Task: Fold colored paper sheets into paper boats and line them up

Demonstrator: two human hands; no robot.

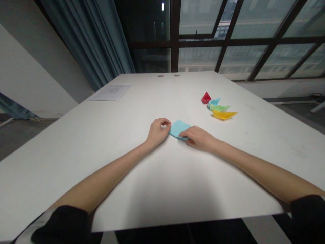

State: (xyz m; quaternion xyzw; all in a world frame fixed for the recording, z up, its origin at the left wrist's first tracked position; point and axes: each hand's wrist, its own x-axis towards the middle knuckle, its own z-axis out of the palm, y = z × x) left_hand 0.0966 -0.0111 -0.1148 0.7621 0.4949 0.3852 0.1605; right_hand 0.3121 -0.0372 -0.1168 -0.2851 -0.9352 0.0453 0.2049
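A light blue paper sheet lies flat on the white table, near its middle. My left hand is curled, its fingertips pinching the sheet's left corner. My right hand rests on the sheet's near right edge, fingers pressed together against the paper. Both forearms stretch across the table from the near edge.
Several folded paper boats stand in a row to the right beyond the hands: red, light blue, green and yellow. A printed sheet lies at the far left. Windows and a curtain are behind the table.
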